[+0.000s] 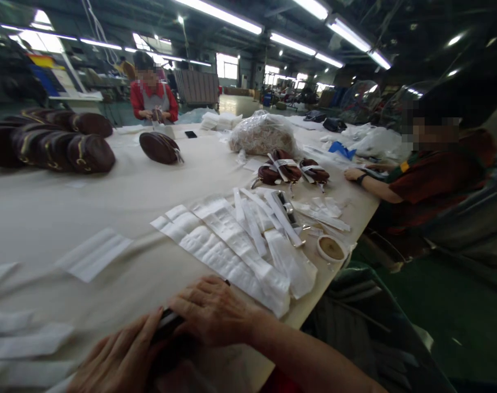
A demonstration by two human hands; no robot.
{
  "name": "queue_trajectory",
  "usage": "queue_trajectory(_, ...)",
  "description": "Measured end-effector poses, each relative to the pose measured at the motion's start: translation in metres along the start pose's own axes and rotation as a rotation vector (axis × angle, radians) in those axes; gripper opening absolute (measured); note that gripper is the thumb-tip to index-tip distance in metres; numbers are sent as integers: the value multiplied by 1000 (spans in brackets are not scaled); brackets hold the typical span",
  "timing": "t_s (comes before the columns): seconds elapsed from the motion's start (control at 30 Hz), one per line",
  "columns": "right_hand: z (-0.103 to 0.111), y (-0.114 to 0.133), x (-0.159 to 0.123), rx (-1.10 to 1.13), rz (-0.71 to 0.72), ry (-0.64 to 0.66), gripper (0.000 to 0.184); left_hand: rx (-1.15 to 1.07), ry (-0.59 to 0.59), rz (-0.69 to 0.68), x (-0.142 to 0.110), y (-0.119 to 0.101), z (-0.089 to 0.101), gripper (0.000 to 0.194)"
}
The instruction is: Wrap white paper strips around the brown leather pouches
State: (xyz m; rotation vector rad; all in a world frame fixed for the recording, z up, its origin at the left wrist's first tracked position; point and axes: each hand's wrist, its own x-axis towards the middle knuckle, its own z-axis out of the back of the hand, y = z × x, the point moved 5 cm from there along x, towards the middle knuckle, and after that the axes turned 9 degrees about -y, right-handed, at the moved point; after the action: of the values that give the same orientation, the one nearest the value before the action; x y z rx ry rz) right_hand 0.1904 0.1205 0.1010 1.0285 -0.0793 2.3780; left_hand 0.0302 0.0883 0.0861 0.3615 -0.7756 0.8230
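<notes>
At the near edge of the table, my left hand (119, 355) and my right hand (211, 311) grip a dark piece (166, 323) between them. It has a narrow pale strip along its top and may be a bag, but my hands and deep shadow cover most of it. The fingers of my left hand press along its left side. My right hand curls over its right end, knuckles up. Just beyond my right hand lie white padded strips (227, 251) in an overlapping spread. Flat white sheets (95, 254) lie on the table beyond my left hand.
A tape roll (331, 248) sits by the right table edge. Brown round bags (90, 150) stand in rows at the far left. Strap bundles (279, 166) lie before a plastic-wrapped heap (262, 134). One person (154, 98) works across the table, another (440, 169) at the right.
</notes>
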Motion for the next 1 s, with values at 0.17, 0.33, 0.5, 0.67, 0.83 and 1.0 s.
queue_trajectory(0.17, 63, -37, -50, -63, -237, -332, 33, 145, -1, -73, 20, -12, 10, 36)
queue_trajectory(0.33, 139, -117, -167, -608, -641, -465, 31, 167, -5, -115, 19, -17, 10, 36)
queue_trajectory(0.5, 175, -180, -260, -950, -1082, -141, 37, 163, -14, -131, 15, -14, 8, 37)
queue_trajectory(0.67, 176, -192, -253, -951, -1128, -162, 37, 147, -12, -92, 14, -18, 11, 35)
queue_trajectory(0.83, 125, -167, -158, -483, -853, -329, 42, 152, -22, -43, 16, -22, 12, 31)
queue_trajectory(1.0, -1, -148, -59, -141, -852, 28, 29, 176, -8, 2, 20, -25, 14, 28)
